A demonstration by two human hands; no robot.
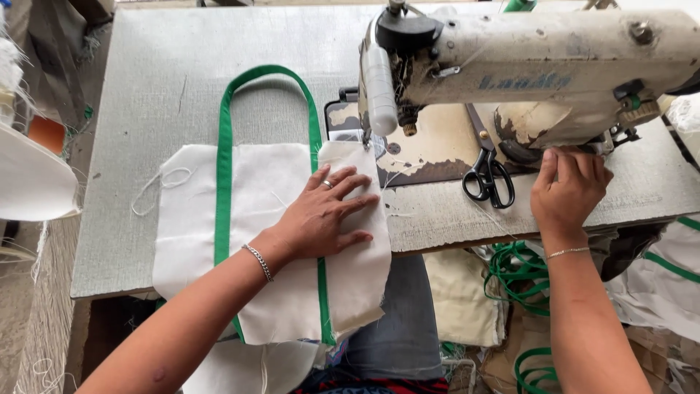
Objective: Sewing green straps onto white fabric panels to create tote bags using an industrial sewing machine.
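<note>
While the left hand (324, 215) lies flat, fingers spread, on white cloth (273, 241) — green-strapped — the right hand (569, 190) curls against the worn sewing machine (539, 66).

Work surface: a grey, coarse-textured table top (182, 66), worn and chipped along its front edge. Light is even daylight with soft shadows. Below the front edge, at right, lie heaps of cream cloth (459, 299) and loose green strapping (521, 281) on brown cardboard-like material (510, 365) (floor itself barely visible). At left, white fabric (33, 179) sits beside the table, with an orange object (47, 133) behind it. No walls or windows in view.
</note>
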